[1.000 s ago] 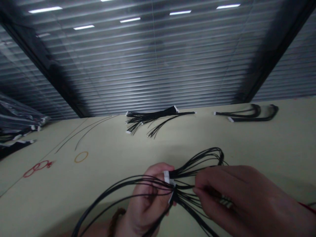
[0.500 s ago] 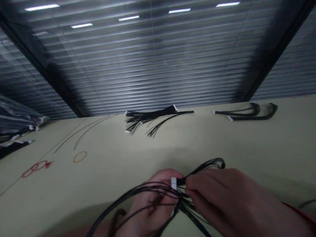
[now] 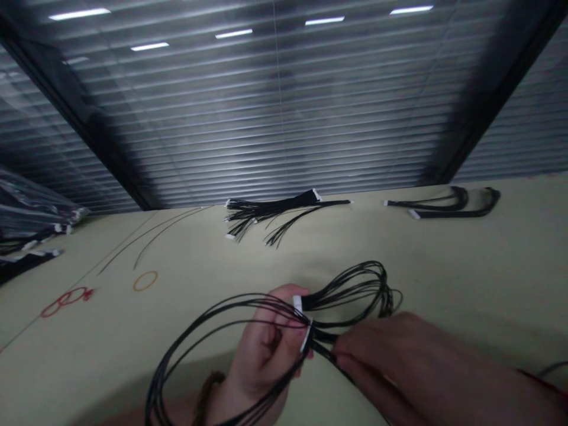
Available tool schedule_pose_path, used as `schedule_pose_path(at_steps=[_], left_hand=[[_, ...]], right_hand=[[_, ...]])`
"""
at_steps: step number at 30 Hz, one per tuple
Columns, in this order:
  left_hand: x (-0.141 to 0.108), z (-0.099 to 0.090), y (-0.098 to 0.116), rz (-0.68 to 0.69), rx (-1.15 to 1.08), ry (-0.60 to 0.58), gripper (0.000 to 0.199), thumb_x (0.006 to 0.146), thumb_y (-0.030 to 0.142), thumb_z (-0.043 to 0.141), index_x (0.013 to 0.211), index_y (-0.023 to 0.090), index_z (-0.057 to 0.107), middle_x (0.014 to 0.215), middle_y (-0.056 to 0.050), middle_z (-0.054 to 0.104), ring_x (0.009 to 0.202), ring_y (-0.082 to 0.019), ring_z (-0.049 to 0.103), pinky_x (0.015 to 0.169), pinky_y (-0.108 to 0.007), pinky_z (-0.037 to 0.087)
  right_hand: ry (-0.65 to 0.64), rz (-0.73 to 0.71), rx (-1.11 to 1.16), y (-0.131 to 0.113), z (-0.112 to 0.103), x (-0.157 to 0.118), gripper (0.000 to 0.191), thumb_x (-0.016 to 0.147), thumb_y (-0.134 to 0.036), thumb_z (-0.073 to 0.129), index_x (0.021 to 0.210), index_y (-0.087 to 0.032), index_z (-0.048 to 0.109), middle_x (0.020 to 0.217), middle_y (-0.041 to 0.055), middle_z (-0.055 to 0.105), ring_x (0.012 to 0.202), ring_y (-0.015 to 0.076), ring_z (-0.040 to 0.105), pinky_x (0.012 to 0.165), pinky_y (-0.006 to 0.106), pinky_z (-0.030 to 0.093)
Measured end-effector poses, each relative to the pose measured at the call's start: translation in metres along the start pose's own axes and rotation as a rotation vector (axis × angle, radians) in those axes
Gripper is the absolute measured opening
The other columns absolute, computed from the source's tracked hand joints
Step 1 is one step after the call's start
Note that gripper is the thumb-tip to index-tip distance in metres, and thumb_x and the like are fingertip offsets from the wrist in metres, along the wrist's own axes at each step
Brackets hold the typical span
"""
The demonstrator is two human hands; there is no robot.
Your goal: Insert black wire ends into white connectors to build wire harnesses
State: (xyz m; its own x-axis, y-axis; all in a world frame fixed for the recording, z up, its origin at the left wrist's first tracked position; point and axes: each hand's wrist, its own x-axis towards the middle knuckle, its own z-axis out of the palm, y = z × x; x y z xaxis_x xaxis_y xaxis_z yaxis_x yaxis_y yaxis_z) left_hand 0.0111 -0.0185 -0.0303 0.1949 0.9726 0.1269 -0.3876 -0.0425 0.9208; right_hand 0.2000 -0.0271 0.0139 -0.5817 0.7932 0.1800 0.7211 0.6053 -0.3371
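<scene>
Near the bottom centre, my left hand (image 3: 270,349) is closed on a black cable bundle (image 3: 177,349) by its white connectors. One white connector (image 3: 297,304) shows above the fingertips, and a second (image 3: 306,336) lies slanted by the thumb. Wires loop out to the left and, in a smaller loop, to the upper right. My right hand (image 3: 399,355) pinches black wires just right of the connectors; its fingertips are partly hidden.
Black cable harnesses (image 3: 284,207) lie at the table's back edge, with curved ones (image 3: 470,213) at the right. An orange band (image 3: 145,281), red bands (image 3: 66,300) and thin wires (image 3: 151,236) lie left. Plastic-wrapped cables (image 3: 35,236) sit far left. Blinds stand behind.
The connectors and my left hand have moved slightly up and left. The wire loops have opened wider on both sides, and my right hand has shifted a little downward along the wires.
</scene>
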Motion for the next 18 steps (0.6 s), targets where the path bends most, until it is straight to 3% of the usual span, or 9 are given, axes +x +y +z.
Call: schedule_pose_path(at_steps=[3,10,13,16,18], left_hand=[[-0.002,0.001,0.001,0.027,0.012,-0.011,0.026,0.084,0.022,0.061,0.108,0.03,0.061,0.064,0.004,0.056,0.046,-0.002,0.043,0.043,-0.008,0.036],[0.0,0.001,0.0,0.059,0.0,-0.058,0.026,0.086,0.019,0.058,0.109,0.031,0.061,0.063,0.005,0.051,0.049,-0.003,0.042,0.044,-0.008,0.035],[0.002,-0.001,-0.001,0.07,0.006,-0.073,0.028,0.087,0.018,0.056,0.111,0.031,0.059,0.064,0.006,0.051,0.048,-0.002,0.041,0.043,-0.009,0.035],[0.003,-0.002,0.0,0.081,0.014,-0.111,0.026,0.087,0.02,0.056,0.111,0.03,0.058,0.061,0.006,0.049,0.046,-0.002,0.041,0.041,-0.008,0.033],[0.002,-0.002,0.0,0.071,0.015,-0.081,0.024,0.086,0.021,0.057,0.11,0.027,0.058,0.062,0.006,0.049,0.046,-0.003,0.04,0.041,-0.01,0.033]], right_hand=[[0.008,0.081,0.13,-0.008,-0.002,0.014,0.019,0.078,-0.012,0.053,0.068,-0.025,0.063,0.068,-0.0073,0.065,0.058,0.0109,0.059,0.056,0.023,0.038],[0.004,0.073,0.085,-0.006,-0.005,0.012,0.017,0.078,-0.013,0.051,0.067,-0.024,0.06,0.066,-0.0062,0.062,0.058,0.0118,0.056,0.056,0.025,0.034],[-0.113,0.135,0.157,0.001,-0.02,0.02,0.017,0.079,-0.015,0.05,0.068,-0.024,0.059,0.064,-0.0079,0.06,0.055,0.0075,0.051,0.052,0.021,0.032],[-0.264,0.106,0.184,0.006,-0.032,0.028,0.019,0.08,-0.015,0.047,0.066,-0.022,0.058,0.057,-0.0079,0.055,0.05,0.0054,0.045,0.048,0.02,0.027],[-0.283,0.108,0.18,0.007,-0.032,0.028,0.02,0.079,-0.015,0.046,0.062,-0.02,0.055,0.055,-0.0071,0.053,0.05,0.0057,0.043,0.048,0.02,0.025]])
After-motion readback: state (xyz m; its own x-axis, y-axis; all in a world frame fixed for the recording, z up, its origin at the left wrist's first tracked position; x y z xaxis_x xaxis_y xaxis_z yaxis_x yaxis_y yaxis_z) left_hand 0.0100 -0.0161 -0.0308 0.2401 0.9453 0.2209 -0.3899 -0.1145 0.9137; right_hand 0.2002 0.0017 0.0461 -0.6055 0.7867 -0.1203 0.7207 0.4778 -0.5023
